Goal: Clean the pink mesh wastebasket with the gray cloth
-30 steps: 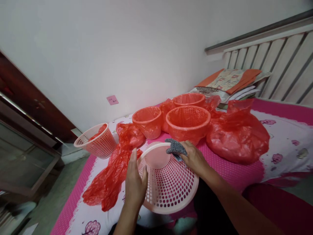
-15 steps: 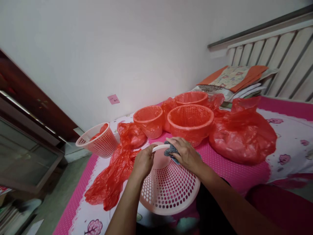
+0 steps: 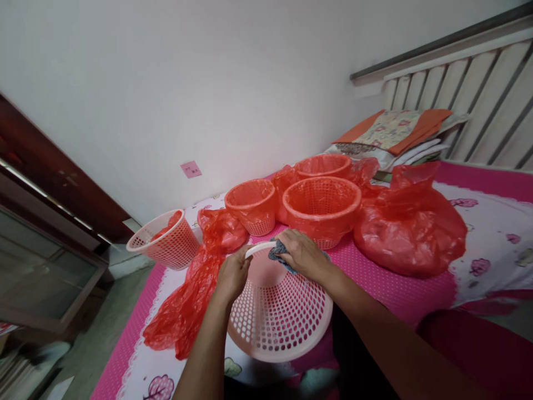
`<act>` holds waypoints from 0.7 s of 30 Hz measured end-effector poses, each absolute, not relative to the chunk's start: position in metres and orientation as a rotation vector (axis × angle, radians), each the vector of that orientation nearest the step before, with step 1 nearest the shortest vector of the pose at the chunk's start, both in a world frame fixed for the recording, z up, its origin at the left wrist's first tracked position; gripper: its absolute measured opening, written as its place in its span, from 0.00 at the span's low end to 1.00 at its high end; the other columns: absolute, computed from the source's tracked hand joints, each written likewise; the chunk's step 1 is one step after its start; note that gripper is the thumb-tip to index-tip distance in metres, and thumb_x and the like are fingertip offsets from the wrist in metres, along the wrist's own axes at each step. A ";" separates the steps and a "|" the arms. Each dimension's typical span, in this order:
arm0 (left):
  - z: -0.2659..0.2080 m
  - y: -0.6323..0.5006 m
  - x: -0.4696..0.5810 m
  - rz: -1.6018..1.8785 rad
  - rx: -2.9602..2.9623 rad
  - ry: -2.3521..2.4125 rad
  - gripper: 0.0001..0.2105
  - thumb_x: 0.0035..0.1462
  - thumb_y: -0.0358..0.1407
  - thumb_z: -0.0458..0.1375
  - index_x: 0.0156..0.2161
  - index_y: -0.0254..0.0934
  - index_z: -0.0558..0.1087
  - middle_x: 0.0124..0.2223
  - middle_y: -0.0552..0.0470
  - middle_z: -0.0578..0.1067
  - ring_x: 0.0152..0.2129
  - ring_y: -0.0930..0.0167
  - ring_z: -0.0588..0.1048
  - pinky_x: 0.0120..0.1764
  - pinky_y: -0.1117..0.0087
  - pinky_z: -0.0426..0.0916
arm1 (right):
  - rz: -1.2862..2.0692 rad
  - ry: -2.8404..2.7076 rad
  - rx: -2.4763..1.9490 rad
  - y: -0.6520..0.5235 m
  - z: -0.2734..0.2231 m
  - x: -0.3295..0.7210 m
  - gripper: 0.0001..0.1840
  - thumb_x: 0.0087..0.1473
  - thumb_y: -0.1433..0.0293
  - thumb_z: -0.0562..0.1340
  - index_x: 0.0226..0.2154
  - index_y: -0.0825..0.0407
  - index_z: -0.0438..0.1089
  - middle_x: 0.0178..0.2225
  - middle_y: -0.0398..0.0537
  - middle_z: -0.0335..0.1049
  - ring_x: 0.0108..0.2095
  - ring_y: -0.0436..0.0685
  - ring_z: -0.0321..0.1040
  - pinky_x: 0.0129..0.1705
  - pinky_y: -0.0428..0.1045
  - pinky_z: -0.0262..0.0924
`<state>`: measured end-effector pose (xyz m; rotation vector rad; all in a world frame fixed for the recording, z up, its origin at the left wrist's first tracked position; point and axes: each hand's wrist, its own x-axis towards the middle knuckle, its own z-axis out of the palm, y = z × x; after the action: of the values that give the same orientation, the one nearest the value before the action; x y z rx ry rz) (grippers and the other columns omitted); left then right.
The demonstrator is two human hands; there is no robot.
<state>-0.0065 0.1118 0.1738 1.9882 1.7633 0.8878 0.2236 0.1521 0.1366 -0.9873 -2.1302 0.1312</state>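
At six o'clock in view, the basket (image 3: 281, 316) extends toward the wearer from both grips. Left hand (image 3: 234, 273) closed on its far edge at eleven o'clock; right hand (image 3: 303, 255), at one, clasps the cloth (image 3: 277, 251) against that same edge.

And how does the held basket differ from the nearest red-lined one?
The held basket is bare, pale pink; the lined basket has red plastic over its rim. The left hand grips the held basket while the right hand holds grey cloth on it; the lined basket stands on pink fabric. Both are perforated.
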 end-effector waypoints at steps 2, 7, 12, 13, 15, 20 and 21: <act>0.173 0.114 -0.009 0.867 2.001 1.740 0.16 0.63 0.34 0.58 0.53 0.47 0.82 0.42 0.50 0.87 0.42 0.58 0.82 0.50 0.60 0.73 | 0.159 -2.118 -0.996 0.151 0.136 0.225 0.11 0.61 0.73 0.69 0.43 0.47 0.69 0.42 0.50 0.73 0.42 0.63 0.69 0.43 0.54 0.61; 0.171 0.123 -0.015 0.865 2.005 1.702 0.16 0.64 0.34 0.56 0.52 0.44 0.82 0.45 0.49 0.87 0.44 0.60 0.81 0.50 0.61 0.73 | 0.176 -2.064 -1.081 0.151 0.130 0.229 0.11 0.60 0.74 0.69 0.41 0.47 0.67 0.41 0.49 0.72 0.42 0.62 0.69 0.43 0.54 0.62; 0.170 0.131 -0.020 0.876 2.009 1.681 0.15 0.64 0.34 0.56 0.50 0.42 0.82 0.43 0.49 0.86 0.41 0.60 0.81 0.49 0.61 0.73 | 0.226 -1.996 -1.104 0.155 0.117 0.234 0.14 0.58 0.74 0.69 0.43 0.47 0.67 0.42 0.48 0.72 0.44 0.62 0.70 0.45 0.54 0.63; 0.170 0.132 -0.021 0.880 2.010 1.678 0.14 0.64 0.34 0.56 0.49 0.41 0.82 0.43 0.49 0.86 0.41 0.61 0.81 0.48 0.61 0.73 | 0.237 -1.979 -1.108 0.156 0.115 0.234 0.13 0.58 0.73 0.70 0.42 0.47 0.67 0.42 0.48 0.72 0.44 0.62 0.70 0.45 0.54 0.63; 0.169 0.134 -0.022 0.895 2.003 1.678 0.14 0.64 0.34 0.56 0.49 0.41 0.82 0.42 0.49 0.86 0.41 0.61 0.81 0.48 0.61 0.73 | 0.262 -1.941 -1.107 0.155 0.110 0.235 0.12 0.59 0.72 0.69 0.42 0.47 0.67 0.41 0.48 0.72 0.44 0.62 0.70 0.45 0.54 0.64; 0.166 0.134 -0.026 0.927 1.987 1.682 0.14 0.64 0.34 0.56 0.48 0.41 0.82 0.43 0.48 0.86 0.41 0.60 0.81 0.48 0.61 0.74 | 0.312 -1.859 -1.088 0.153 0.099 0.236 0.12 0.60 0.70 0.68 0.45 0.46 0.67 0.43 0.49 0.73 0.46 0.64 0.71 0.48 0.57 0.66; 0.166 0.133 -0.026 0.931 1.987 1.683 0.14 0.64 0.34 0.56 0.48 0.41 0.82 0.43 0.48 0.86 0.41 0.60 0.81 0.48 0.61 0.74 | 0.316 -1.852 -1.090 0.152 0.097 0.236 0.13 0.60 0.70 0.68 0.45 0.46 0.67 0.43 0.50 0.73 0.46 0.65 0.72 0.48 0.57 0.66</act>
<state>-0.0263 0.1334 0.1660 1.9868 1.6832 0.9306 0.2362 0.1522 0.0970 -1.0902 -1.8516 0.3159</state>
